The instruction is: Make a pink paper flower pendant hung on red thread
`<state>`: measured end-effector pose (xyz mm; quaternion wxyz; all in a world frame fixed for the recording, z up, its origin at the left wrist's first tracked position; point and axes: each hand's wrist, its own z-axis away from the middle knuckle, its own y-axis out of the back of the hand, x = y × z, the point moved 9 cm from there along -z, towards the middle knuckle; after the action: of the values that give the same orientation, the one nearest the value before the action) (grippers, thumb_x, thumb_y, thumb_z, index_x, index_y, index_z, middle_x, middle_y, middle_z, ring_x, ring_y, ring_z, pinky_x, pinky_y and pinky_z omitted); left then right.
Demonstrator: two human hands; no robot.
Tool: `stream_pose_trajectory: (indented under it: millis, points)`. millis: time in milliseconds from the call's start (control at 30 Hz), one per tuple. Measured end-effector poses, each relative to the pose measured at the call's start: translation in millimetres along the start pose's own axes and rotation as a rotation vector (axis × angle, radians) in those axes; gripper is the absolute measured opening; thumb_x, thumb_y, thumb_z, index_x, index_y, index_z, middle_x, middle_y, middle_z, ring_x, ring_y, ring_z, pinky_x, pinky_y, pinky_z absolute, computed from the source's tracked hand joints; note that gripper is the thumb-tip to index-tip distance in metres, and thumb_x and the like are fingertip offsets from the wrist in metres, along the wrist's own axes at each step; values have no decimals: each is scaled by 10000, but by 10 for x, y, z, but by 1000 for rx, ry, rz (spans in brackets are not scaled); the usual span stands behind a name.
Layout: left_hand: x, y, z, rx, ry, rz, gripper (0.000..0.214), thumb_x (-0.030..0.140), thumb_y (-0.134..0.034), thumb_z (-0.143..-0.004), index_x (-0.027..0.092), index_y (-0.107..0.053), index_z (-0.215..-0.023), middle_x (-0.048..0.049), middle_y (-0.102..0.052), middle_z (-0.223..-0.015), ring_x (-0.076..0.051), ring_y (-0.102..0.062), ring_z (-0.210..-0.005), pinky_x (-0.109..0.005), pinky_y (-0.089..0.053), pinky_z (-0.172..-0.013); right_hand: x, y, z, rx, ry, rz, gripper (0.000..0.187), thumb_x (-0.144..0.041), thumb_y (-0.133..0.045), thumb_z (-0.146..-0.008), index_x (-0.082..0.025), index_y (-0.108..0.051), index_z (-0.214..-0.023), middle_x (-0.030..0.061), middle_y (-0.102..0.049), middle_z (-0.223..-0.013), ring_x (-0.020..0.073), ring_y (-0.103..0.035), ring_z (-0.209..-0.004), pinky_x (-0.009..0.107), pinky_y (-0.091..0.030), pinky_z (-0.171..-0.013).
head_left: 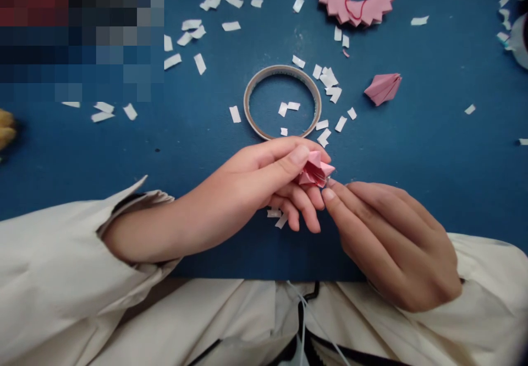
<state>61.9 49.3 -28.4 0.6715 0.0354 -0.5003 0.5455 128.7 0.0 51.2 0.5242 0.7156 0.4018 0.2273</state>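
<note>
Paper piece, pink, pinched in our L hand grip; our R hand grip pinches sth tiny + shiny @ its edge, can't ID

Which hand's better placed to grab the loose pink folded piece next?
Probably the right hand: the loose piece lies toward its side, while the left hand holds another pink piece. Caveat: the right fingers seem to pinch a small shiny thing, unclear what, so they'd likely need freeing first.

Fingers partly hide the folded piece; the top edge crops the pink ring.
</note>
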Motion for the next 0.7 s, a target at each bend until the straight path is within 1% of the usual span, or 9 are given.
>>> stream_pose_trajectory:
  millis: [100, 167, 300, 367, 433, 500, 567, 600, 700]
  points:
    - [35, -6, 8, -6, -50, -60, 227, 285, -382, -923, 154, -526, -1039, -39, -625, -755, -139, -644, -621, -198, -503, -498, 13, 6, 4, 17, 11, 53, 183, -58, -500, -810, 30, -609, -928, 225, -684, -920, 301, -653, -820, 410, -555, -682]
    - [61, -12, 23, 2, -84, -130, 207, 232, -420, -903, 158, -527, -1064, -27, -620, -758, -129, -634, -629, -183, -498, -479, 21, -3, 6, 18, 9, 66, 189, -71, -494, -823, 21, -613, -938, 211, -689, -916, 288, -653, -811, 403, -553, -681]
    - [163, 28, 97, 100, -211, -322, 216, 131, -452, -870, 153, -540, -1066, -4, -606, -862, -54, -578, -596, -125, -473, -465, 17, 19, -9, 67, -23, 95, 190, -90, -495, -850, -4, -604, -979, 155, -707, -860, 233, -658, -762, 362, -532, -658]
    - [228, 8, 151, 115, -307, -467, 207, 148, -448, -881, 158, -540, -1066, 2, -597, -892, -44, -574, -631, -118, -478, -509, 32, 37, -13, 100, -62, 113, 155, -71, -522, -838, -12, -605, -955, 136, -710, -832, 208, -660, -740, 341, -511, -654]
    - [286, -62, 211, 92, -423, -661, 229, 132, -445, -875, 157, -524, -1088, 3, -592, -874, -55, -578, -678, -132, -483, -570, 50, 59, -7, 134, -89, 118, 123, -46, -567, -804, -8, -605, -915, 135, -711, -808, 205, -661, -726, 341, -491, -653]
    - [359, -163, 291, 69, -587, -880, 268, 78, -460, -839, 134, -508, -1096, -15, -603, -911, -71, -578, -744, -155, -484, -662, 55, 88, 4, 166, -89, 109, 123, -39, -590, -784, 2, -597, -900, 146, -709, -797, 224, -660, -722, 354, -474, -643]
    - [422, -272, 390, 57, -768, -1077, 294, 44, -467, -806, 108, -499, -1091, -45, -615, -942, -90, -569, -798, -179, -475, -731, 54, 120, 13, 186, -79, 87, 125, -55, -567, -803, 2, -589, -912, 151, -710, -814, 239, -656, -734, 362, -456, -631]
    - [437, -321, 433, 50, -840, -1162, 288, 47, -464, -802, 104, -499, -1082, -51, -618, -903, -96, -562, -776, -188, -471, -708, 53, 130, 14, 186, -77, 75, 122, -68, -540, -824, -6, -589, -917, 147, -711, -840, 239, -654, -749, 361, -447, -633]
    - [440, -444, 527, 23, -987, -1393, 210, 121, -446, -831, 134, -528, -1025, -19, -585, -690, -104, -498, -584, -208, -410, -519, 83, 156, 13, 178, -120, 51, 156, -106, -466, -880, -59, -609, -921, 103, -711, -932, 205, -652, -800, 346, -423, -669]
